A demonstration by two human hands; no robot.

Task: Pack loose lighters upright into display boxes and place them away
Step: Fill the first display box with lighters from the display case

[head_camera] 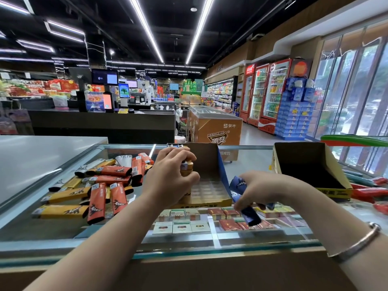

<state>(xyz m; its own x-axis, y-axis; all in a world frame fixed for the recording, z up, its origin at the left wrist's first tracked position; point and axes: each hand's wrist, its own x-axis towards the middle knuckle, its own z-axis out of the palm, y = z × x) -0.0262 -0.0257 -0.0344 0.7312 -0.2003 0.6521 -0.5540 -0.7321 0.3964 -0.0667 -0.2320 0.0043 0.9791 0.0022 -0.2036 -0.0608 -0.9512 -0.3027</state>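
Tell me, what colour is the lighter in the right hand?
Dark blue; the head view shows the lighter gripped in the right hand.

The left hand [168,177] grips yellow lighters [185,171] standing upright at the left end of the open display box [212,185] on the glass desk [63,232]. The right hand [258,190] pinches blue lighters [249,215], tilted, just right of this box. A pile of loose orange and yellow lighters [98,185] lies on the desk to the left. A second display box [310,166] stands far right. Cigarette packs [182,225] show beneath the glass. A silver bracelet [357,242] circles the right wrist.
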